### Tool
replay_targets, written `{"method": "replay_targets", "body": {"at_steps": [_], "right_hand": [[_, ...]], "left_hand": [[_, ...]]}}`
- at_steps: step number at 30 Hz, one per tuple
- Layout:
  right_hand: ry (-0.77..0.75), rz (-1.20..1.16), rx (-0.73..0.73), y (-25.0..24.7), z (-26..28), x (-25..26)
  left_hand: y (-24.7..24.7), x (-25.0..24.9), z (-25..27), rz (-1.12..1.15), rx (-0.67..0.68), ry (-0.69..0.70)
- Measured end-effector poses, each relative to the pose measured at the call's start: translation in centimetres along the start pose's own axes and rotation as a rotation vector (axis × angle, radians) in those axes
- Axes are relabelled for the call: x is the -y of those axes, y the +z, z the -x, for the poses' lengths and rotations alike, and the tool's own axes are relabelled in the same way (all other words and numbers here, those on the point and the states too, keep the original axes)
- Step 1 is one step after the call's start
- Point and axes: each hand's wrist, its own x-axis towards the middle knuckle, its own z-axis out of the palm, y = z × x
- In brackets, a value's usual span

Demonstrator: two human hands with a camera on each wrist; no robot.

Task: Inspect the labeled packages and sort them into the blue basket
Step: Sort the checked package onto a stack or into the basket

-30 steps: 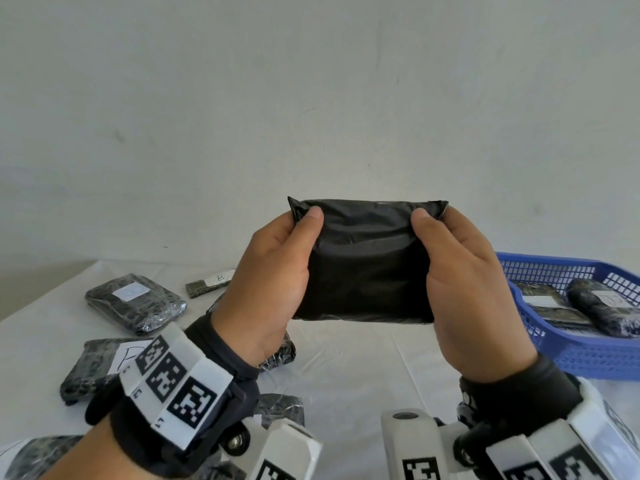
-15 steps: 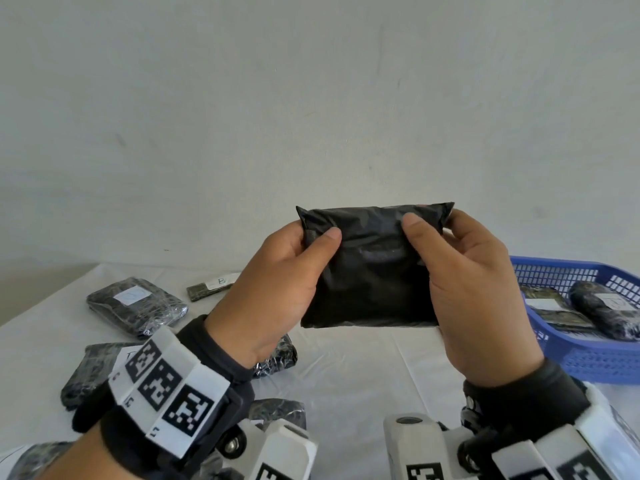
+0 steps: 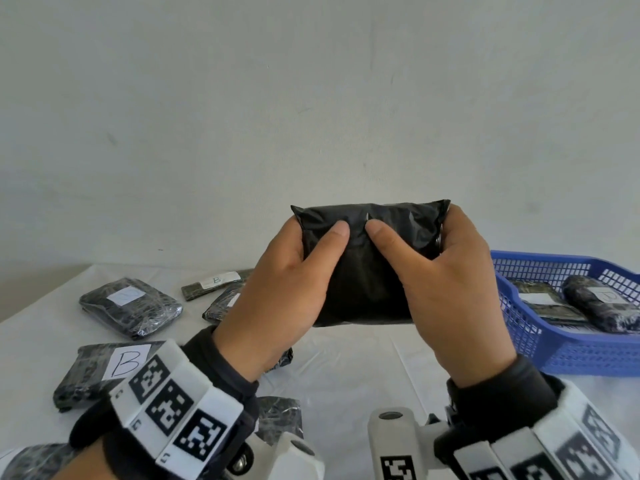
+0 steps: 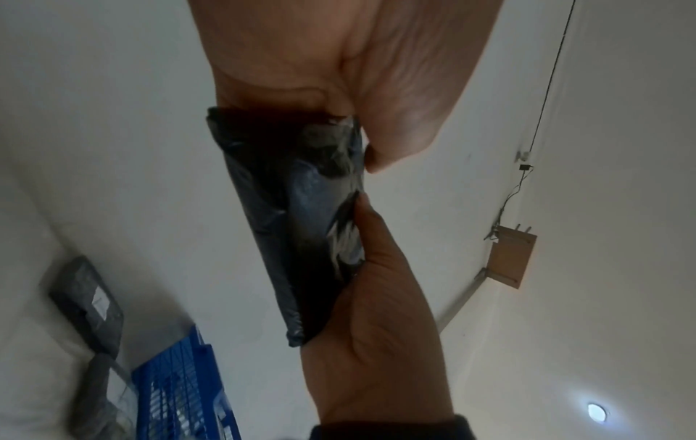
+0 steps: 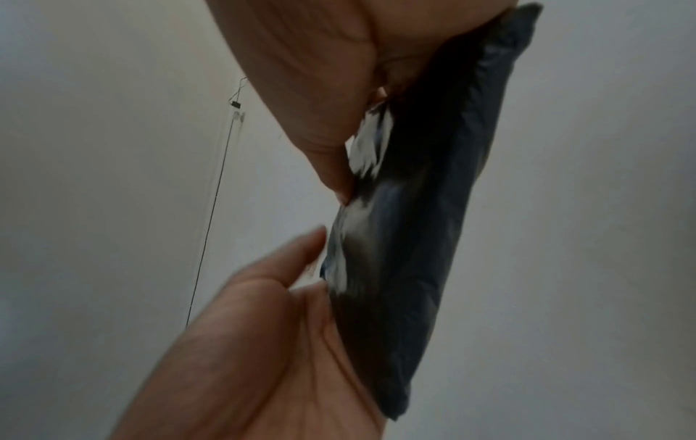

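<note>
Both hands (image 3: 363,292) grip black package (image 3: 374,271), thumbs on front.

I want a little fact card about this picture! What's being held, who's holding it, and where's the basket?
Held thing: black package, lifted above the table
Left hand: grips the package's left side
Right hand: grips the package's right side
Label on held package: none seen on the side facing the head camera
Blue basket: on the right, two labeled packages inside
White table: more wrapped packages on the left, two marked B
</note>
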Motion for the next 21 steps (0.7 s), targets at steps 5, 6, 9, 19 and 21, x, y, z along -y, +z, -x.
{"method": "replay_targets", "body": {"at_steps": [5,6,9,19,21], "right_hand": [[0.027,0.005,0.036,0.1,0.1,0.2],[0.042,0.008,0.041,0.1,0.0,0.2],[0.132,-0.139,0.039,-0.2,-0.2,0.0],[0.008,-0.189,-0.063,-0.5,-0.5,-0.3],[-0.037,-0.159,-0.074,-0.3,-0.5,-0.5]], "left_hand": [[-0.3,-0.2,-0.2,0.003,-0.016,0.015],[-0.4,-0.3,-0.3,0.009,-0.015,0.008],[-0.8,-0.2,-0.5,0.032,-0.006,0.01],[-1.1,-0.3,-0.6,0.069,-0.03,0.05],[-1.0,-0.3,-0.5,0.065,-0.021,0.071]]}}
